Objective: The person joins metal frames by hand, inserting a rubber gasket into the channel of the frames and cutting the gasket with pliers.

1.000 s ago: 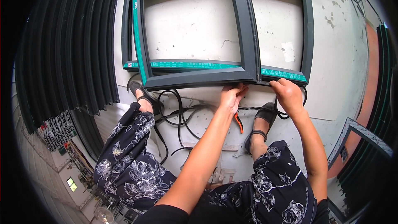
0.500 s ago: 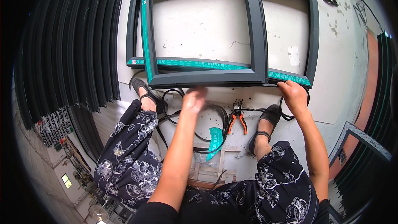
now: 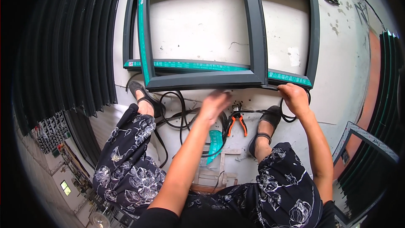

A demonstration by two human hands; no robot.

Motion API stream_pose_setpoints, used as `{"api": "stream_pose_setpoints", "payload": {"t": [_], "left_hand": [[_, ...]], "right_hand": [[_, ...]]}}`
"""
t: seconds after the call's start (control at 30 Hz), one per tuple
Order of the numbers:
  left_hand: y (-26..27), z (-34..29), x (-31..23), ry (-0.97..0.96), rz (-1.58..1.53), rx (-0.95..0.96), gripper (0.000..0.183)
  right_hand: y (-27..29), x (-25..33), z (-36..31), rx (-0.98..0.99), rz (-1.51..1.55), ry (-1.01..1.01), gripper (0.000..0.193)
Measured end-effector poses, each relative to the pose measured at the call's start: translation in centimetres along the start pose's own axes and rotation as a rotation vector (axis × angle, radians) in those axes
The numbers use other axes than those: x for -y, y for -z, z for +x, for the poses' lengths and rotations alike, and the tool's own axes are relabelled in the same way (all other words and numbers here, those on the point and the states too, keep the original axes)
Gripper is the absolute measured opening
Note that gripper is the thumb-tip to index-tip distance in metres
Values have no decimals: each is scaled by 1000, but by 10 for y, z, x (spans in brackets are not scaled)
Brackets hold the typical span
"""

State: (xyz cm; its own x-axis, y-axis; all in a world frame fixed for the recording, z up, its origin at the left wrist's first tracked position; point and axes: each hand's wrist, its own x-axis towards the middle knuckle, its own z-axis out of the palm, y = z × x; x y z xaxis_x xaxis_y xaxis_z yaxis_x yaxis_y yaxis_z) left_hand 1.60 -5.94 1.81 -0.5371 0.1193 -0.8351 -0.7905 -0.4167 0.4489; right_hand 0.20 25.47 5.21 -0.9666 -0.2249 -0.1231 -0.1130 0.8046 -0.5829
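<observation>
A dark grey window frame (image 3: 202, 79) with green film down its left side lies over a second grey frame (image 3: 313, 38). Along the near edge of the upper frame, my left hand (image 3: 214, 106) is at the middle, its fingers smeared by motion. My right hand (image 3: 295, 100) is closed near the lower right corner, thumb and finger pinching a thin black rubber sealing strip (image 3: 272, 87). From there the strip hangs in a loop beside my right foot and runs to loose black coils (image 3: 182, 116) on the floor between my feet.
Orange-handled pliers (image 3: 237, 124) lie between my feet, by a scrap of green film (image 3: 215, 143) and a low wooden stool (image 3: 223, 166). Long black profiles (image 3: 71, 38) are stacked at the left. Another frame (image 3: 367, 139) leans at the right.
My left hand has moved right along the near edge of the upper frame. My right hand keeps its pinch by the corner. The whole view has shifted slightly.
</observation>
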Motion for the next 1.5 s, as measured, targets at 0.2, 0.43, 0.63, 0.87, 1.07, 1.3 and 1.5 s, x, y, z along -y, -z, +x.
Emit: {"api": "stream_pose_setpoints", "payload": {"t": [0.2,0.43,0.63,0.87,1.07,1.3,1.5], "left_hand": [[-55,26,37,-82,-67,-13,28],[-80,29,43,-203,-97,-161,25],[-92,22,47,-93,-149,-81,23],[-103,32,51,-112,-149,-113,27],[-116,24,54,-60,-210,-62,27],[-99,31,49,-8,-215,-40,24],[-33,17,7,-91,-134,-153,30]], "right_hand": [[1,4,-2,52,52,4,8],[-4,0,-5,-9,57,9,6],[-2,8,-4,-107,82,46,11],[-6,8,-7,-200,43,70,15],[-8,13,-6,-263,83,81,17],[-7,11,-9,-211,49,74,18],[-6,5,-10,-187,-2,75,19]]}}
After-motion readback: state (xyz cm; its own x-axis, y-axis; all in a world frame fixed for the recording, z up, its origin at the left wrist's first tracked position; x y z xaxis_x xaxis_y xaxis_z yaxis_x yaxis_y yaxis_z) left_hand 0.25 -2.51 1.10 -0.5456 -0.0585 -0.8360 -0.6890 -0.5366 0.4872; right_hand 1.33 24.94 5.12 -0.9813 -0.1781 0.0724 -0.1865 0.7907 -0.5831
